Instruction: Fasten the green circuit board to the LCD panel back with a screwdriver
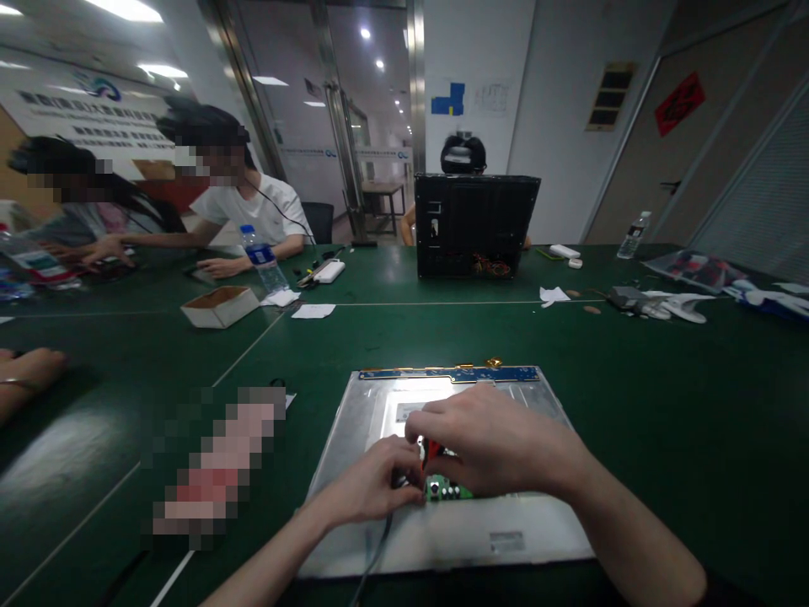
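Note:
A silvery flat display panel point(436, 535) lies in front of me, with a narrow blue circuit strip point(417, 377) along its far edge. On the panel, partly covered by my hands, is a small green circuit board point(450, 487). My right hand point(486, 434) is closed around a red-and-black tool point(432, 452), held above the board; its tip is hidden. At the board's left edge, my left hand point(377, 482) has its fingers curled together, and what they grip cannot be made out. A grey cable point(377, 552) runs from beneath the left hand toward me.
A blurred-out pinkish item point(224, 459) lies left of the panel. Farther off are an open white box point(220, 307), a water bottle point(262, 257), paper scraps point(314, 311) and a black equipment case point(477, 223). Other people sit around the green table point(663, 421); one person's hand point(29, 375) rests at left.

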A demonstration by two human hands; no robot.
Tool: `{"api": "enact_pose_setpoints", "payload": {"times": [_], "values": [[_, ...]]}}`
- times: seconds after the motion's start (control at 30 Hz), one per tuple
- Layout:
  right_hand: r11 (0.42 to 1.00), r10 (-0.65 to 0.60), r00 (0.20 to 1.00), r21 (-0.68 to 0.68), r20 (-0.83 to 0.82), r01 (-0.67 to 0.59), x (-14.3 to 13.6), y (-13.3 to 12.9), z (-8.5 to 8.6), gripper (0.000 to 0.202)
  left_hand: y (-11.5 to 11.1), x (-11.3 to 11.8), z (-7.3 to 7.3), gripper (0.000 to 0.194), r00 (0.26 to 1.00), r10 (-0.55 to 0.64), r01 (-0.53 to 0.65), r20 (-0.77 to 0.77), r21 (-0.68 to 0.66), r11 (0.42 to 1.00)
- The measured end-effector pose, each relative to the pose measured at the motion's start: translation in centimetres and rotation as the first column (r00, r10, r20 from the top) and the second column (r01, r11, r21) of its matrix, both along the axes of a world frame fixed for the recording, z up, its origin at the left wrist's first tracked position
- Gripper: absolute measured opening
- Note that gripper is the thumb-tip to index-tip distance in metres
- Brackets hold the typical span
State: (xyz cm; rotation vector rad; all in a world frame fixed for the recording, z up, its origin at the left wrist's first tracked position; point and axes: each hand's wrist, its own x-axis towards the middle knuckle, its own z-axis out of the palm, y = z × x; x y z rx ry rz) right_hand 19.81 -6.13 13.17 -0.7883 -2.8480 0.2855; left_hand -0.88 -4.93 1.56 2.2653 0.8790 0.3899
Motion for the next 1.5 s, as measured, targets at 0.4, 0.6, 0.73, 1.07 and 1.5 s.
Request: {"api": "enact_pose_setpoints", "payload": {"times": [0.4, 0.6, 0.73, 1.07, 1.5], "values": [[1.000, 0.005, 1.000, 0.030, 0.021, -0.006, -0.18, 0.00, 0.02, 0.012, -0.15, 0.12, 0.26, 0.004, 1.000, -0.001, 0.001, 0.004, -0.002, 1.000], [0.998, 0.001, 0.999, 0.067, 0.038, -0.004, -0.39, -0.05, -0.41, 0.012, -0.11, 0.03, 0.29, 0.004, 1.000, -0.006, 0.006, 0.006, -0.014, 1.000], [0.998, 0.000, 0.999, 0.055, 0.038, -0.002, -0.35, -0.05, -0.40, 0.013, -0.10, -0.06, 0.48, 0.004, 1.000, -0.016, 0.016, 0.003, -0.025, 1.000], [0.998, 0.006, 1.000, 0.062, 0.016, -0.007, -0.32, -0.17, -0.35, 0.012, 0.02, -0.12, 0.38, 0.008, 0.997, -0.050, 0.053, 0.050, -0.050, 0.997], [0.997, 0.002, 1.000, 0.078, 0.023, -0.004, -0.44, -0.24, -0.85, 0.011, 0.18, -0.07, 0.23, 0.011, 0.993, -0.100, 0.102, 0.062, -0.036, 0.994]]}}
